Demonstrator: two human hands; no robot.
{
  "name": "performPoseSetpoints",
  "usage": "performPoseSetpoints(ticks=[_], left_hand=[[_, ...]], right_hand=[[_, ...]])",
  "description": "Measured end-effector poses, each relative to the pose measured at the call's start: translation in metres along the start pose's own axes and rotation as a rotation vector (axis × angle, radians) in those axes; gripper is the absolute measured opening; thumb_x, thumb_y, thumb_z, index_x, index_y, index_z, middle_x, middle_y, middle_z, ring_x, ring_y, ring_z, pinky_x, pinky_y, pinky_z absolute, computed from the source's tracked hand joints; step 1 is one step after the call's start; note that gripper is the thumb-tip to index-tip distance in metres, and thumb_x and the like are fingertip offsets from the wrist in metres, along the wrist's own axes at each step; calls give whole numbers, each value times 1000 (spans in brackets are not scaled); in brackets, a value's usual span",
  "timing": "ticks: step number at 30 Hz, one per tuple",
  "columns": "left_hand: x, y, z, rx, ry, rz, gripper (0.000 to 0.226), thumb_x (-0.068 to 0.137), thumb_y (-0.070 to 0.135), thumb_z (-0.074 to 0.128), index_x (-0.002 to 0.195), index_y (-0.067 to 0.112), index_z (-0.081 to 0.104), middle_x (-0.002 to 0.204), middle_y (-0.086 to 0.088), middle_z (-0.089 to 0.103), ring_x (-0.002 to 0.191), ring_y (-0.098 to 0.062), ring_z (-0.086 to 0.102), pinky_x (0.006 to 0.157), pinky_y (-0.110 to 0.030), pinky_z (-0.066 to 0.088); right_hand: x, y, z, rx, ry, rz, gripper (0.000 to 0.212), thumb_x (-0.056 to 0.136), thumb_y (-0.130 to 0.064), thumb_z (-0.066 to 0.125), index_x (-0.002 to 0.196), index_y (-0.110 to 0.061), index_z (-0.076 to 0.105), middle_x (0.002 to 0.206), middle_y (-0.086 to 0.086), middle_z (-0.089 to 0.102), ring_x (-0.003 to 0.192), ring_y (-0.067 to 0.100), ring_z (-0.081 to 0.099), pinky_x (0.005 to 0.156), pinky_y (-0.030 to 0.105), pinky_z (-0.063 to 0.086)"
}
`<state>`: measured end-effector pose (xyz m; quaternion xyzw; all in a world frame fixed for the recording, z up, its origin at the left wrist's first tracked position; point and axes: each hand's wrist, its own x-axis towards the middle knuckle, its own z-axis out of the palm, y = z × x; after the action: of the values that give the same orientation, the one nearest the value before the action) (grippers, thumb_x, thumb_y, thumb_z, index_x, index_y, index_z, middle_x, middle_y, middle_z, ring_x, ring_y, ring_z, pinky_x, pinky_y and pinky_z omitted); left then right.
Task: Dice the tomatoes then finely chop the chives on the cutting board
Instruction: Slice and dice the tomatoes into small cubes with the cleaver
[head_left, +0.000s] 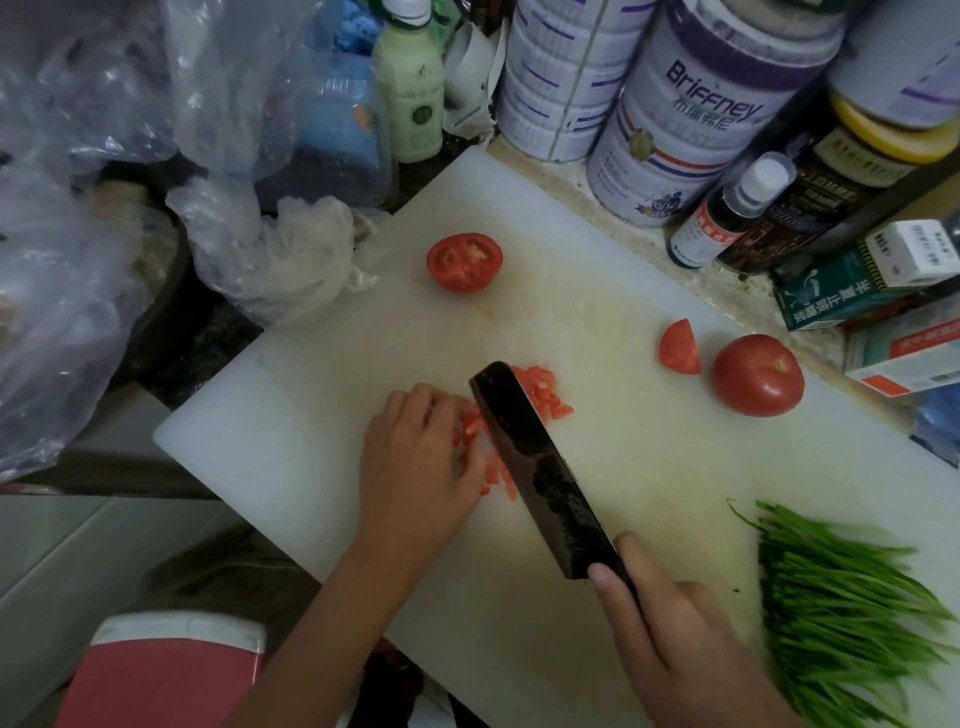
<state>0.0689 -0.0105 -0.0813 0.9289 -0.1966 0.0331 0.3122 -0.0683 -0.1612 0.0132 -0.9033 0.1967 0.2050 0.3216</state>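
Fingers (439, 410) of L hand (421, 457) are curling onto tomato strips (475, 423) mid cutting board (291, 415). R hand (675, 639) is gripping cleaver (540, 470), blade pointing twd board's far edge. Chives (841, 597) are lying at board's R edge, w/ bare room showing at board's L side.

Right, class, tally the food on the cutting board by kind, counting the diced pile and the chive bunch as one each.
Whole tomato: 1
Tomato half: 1
Tomato wedge: 1
Diced tomato pile: 1
Chive bunch: 1
Total: 5
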Motion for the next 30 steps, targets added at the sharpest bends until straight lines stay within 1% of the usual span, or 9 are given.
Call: performPoseSetpoints(ticks=[2, 4, 9, 13, 17, 20, 24, 27, 30], left_hand=[[2, 1, -1, -1, -1, 1, 25, 79, 31, 53, 90, 13, 66, 89, 1, 61, 83, -19, 52, 68, -33, 44], [1, -1, -2, -29, -5, 1, 26, 79, 31, 51, 89, 13, 66, 88, 2, 62, 82, -18, 53, 69, -32, 44], [-2, -7, -6, -104, -52, -48, 17, 81, 15, 76, 97, 14, 71, 92, 4, 65, 86, -14, 56, 75, -23, 42], [-2, -12, -10, -165, -75, -29, 22, 79, 9, 79, 99, 14, 74, 91, 3, 66, 85, -13, 58, 76, -21, 45], [4, -15, -11, -214, -73, -24, 17, 79, 8, 80, 94, 14, 75, 87, 3, 65, 80, -16, 61, 72, -36, 55], [5, -15, -12, -230, -72, -19, 16, 79, 7, 80, 93, 13, 75, 86, 3, 64, 79, -15, 61, 70, -39, 56], [4, -14, -12, -218, -52, -9, 16, 78, 6, 81, 91, 12, 75, 85, 2, 63, 78, -16, 60, 69, -35, 56], [4, -14, -12, -200, -48, -9, 16, 77, 7, 81, 91, 13, 76, 85, 2, 63, 79, -13, 59, 70, -28, 51], [4, -15, -12, -182, -54, -5, 17, 76, 6, 82, 91, 12, 76, 85, 2, 63, 78, -13, 58, 71, -22, 47]], right_hand=[[2, -1, 0, 27, 26, 0, 12, 84, -57, 21, 89, -47, 26, 71, -6, 55, 74, 4, 49, 67, 12, 39], [3, -3, 1, 34, 43, 7, 12, 90, -52, 26, 89, -41, 30, 64, 4, 49, 80, -7, 46, 68, 10, 38], [14, -4, 9, 49, 8, -101, 26, 77, -63, 16, 87, -43, 29, 74, -23, 53, 68, 12, 48, 53, 17, 35], [20, -8, 12, 63, 66, -118, 29, 80, -58, 20, 87, -33, 33, 59, 0, 49, 73, 10, 49, 52, 20, 34], [24, -12, 12, 71, 50, -141, 19, 90, -48, 29, 85, -30, 34, 51, -1, 43, 60, 11, 48, 48, 21, 31], [24, -13, 12, 56, 42, -163, 20, 86, -51, 26, 84, -33, 33, 51, 2, 43, 57, 12, 48, 47, 21, 30], [24, -13, 15, 40, 19, -113, 25, 81, -56, 21, 86, -35, 32, 59, -16, 52, 60, 11, 49, 50, 22, 33], [23, -16, 17, 16, 39, -75, 28, 78, -59, 18, 88, -37, 31, 55, 0, 47, 67, 15, 50, 53, 24, 36], [24, -18, 20, -104, 47, -106, 23, 85, -54, 15, 93, -36, 25, 57, 0, 42, 63, 20, 46, 55, 23, 36]])
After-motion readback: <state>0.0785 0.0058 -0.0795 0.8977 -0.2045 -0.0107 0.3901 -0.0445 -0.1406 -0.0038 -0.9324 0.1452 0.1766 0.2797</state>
